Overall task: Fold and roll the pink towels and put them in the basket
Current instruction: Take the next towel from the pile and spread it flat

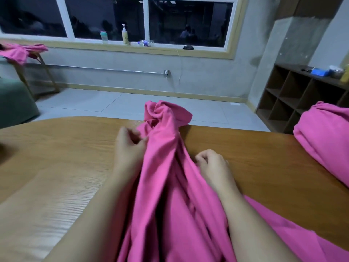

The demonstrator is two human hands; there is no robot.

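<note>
A crumpled pink towel lies bunched in a long heap on the wooden table, running from the far edge toward me. My left hand pinches its left side with curled fingers. My right hand grips a fold on its right side. A second pile of pink towels sits on the table's right end. More pink cloth hangs over a wooden stand at the far left. No basket is in view.
Beyond the table's far edge is tiled floor. A dark cubby shelf stands at the right wall. Bottles line the window sill. A green seat is at the left.
</note>
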